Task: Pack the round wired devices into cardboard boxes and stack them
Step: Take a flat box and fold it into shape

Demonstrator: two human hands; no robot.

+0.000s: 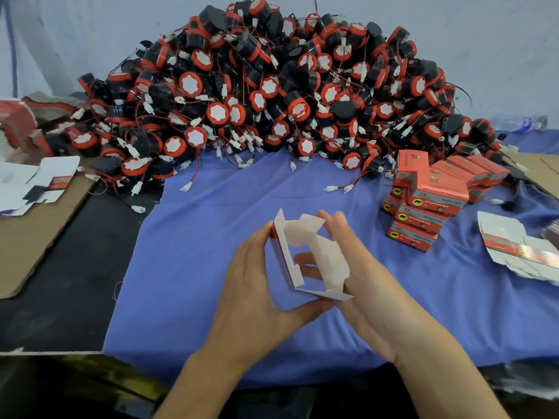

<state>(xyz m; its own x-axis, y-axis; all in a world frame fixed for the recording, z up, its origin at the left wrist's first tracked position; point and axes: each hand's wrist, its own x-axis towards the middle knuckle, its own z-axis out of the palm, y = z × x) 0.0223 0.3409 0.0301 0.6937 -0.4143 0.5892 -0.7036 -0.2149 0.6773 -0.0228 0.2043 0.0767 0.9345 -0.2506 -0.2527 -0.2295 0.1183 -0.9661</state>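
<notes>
A half-formed cardboard box, white inside and red outside, stands open-ended above the blue cloth at centre. My left hand grips its left wall and near corner. My right hand holds its right side, fingers curled behind the flaps. A big heap of round black-and-red wired devices with white connectors fills the back of the table. A stack of closed red boxes sits to the right.
Flat unfolded box blanks lie at the right edge and at the left on a brown cardboard sheet. A plastic bottle lies at the back right. Loose connectors trail onto the cloth.
</notes>
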